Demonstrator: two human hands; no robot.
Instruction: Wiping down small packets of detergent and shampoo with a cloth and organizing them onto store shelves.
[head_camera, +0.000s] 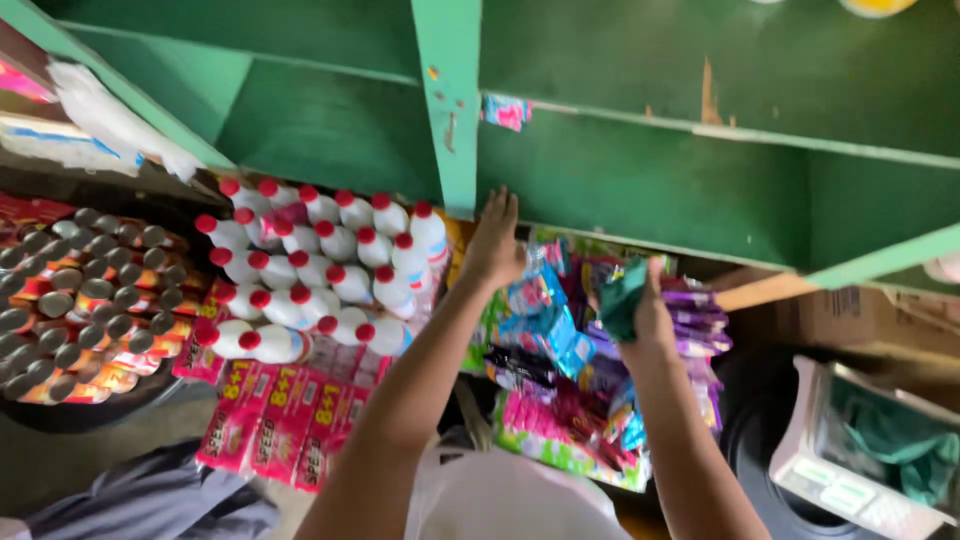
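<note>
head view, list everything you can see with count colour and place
white bottles: about two dozen, white with red caps, stacked left of centre
cans: many, grey tops, stacked far left
sachet strips: several, pink and red, below the bottles
small packets: a mixed pile, blue, purple, pink and green, centre
shelf unit: one, green wood, across the top
cardboard box: one, brown, right
weighing scale: one, white, a green cloth on it, lower right
left hand: fingers spread, against the shelf edge by the bottles
right hand: fingers closed on a dark green packet, above the pile
</note>
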